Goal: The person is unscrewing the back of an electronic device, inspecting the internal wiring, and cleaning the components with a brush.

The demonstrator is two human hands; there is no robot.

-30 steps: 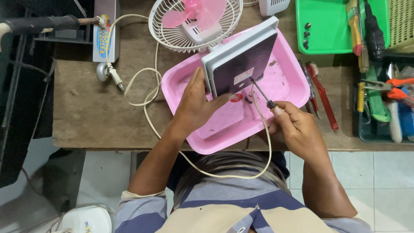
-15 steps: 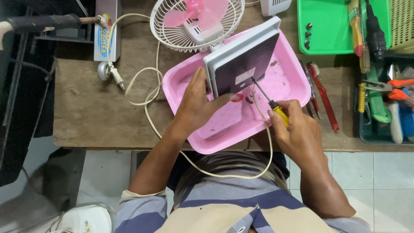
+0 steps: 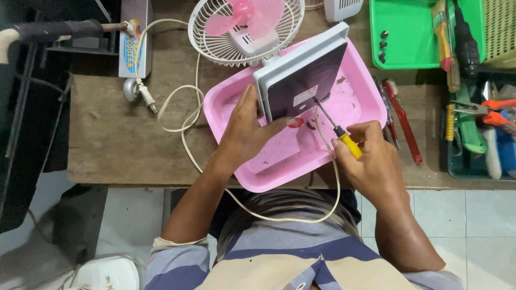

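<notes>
Worn brown wood forms the workbench (image 3: 113, 139) we look down on, above a pale tiled floor (image 3: 473, 225). We count one pink tray (image 3: 279, 161), one green tray (image 3: 408, 43) and one white fan (image 3: 242, 27). Our left hand (image 3: 247, 131) grips a grey flat panel (image 3: 303, 78) standing tilted in the pink tray. Our right hand (image 3: 371, 156) is closed around a yellow-handled screwdriver (image 3: 336, 129), tip against the panel.

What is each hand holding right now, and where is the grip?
The right hand grips the screwdriver by its yellow handle. The left hand steadies the white-framed panel at its lower-left edge.
</notes>
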